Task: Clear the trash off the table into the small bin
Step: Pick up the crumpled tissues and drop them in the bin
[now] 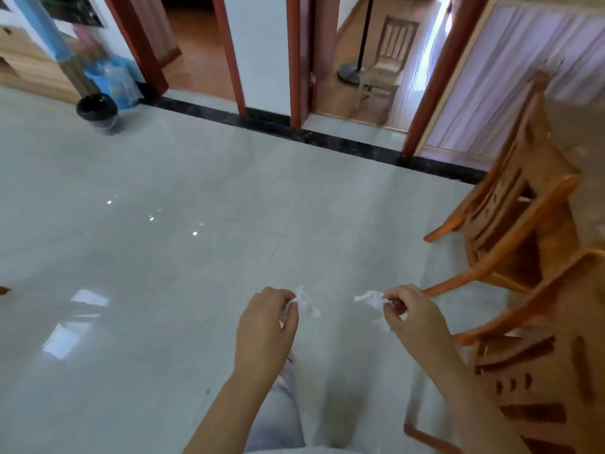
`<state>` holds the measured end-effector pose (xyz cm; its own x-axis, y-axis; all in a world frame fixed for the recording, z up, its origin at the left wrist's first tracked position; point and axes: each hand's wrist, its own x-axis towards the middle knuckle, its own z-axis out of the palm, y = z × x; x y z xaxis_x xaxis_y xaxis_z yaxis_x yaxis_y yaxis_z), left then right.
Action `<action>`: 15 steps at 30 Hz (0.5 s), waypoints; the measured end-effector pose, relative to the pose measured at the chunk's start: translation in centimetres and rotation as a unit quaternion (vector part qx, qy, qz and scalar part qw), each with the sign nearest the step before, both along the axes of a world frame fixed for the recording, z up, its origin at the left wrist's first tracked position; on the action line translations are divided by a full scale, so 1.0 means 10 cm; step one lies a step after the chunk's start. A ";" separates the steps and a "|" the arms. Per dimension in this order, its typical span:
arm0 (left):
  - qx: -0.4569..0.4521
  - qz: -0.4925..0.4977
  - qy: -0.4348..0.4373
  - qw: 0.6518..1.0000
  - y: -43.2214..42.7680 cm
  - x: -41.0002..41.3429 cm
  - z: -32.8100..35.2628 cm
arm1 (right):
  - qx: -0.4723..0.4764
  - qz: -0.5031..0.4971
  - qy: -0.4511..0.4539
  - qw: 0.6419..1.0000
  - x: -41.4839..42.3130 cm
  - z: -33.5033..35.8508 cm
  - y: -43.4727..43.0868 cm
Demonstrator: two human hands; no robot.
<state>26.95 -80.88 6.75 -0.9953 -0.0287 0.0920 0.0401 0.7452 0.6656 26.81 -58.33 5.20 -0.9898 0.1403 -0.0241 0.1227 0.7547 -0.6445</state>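
Pale glossy floor tiles [196, 257] fill most of the view. 2 open doorways in red-brown frames stand along the far wall, and 2 wooden chairs [517, 217] crowd the right side. No table shows from this angle. The person's left hand [265, 326] has its fingers curled and pinches a crumpled white scrap [306, 301], which sticks out past the fingertips. The right hand [412, 317] pinches a second white scrap [370, 298] the same way, thumb against forefinger. Both hands are held out in front, near each other but apart. The small black bin [97, 113] stands on the floor well away, at the far left by the wall, just beside a blue plastic bag [113, 80]. To my eye this is the carrying step, with the drop not yet made. Doing it well means holding both pinches firm across the open floor, since such light paper would likely flutter off from a loose grip. Each hand should then come right over the bin's mouth and low before letting go, 1 hand at a time, so nothing lands on the tiles.
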 end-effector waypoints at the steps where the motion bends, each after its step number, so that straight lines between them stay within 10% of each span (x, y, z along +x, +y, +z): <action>1: -0.001 -0.008 0.001 1.000 -0.03 -0.27 -0.02 | 0.000 -0.005 0.002 1.000 -0.22 -0.01 -0.03; 15: 0.030 -0.136 0.015 0.990 0.33 -3.67 0.17 | 0.015 -0.127 0.020 0.992 -2.94 0.35 0.17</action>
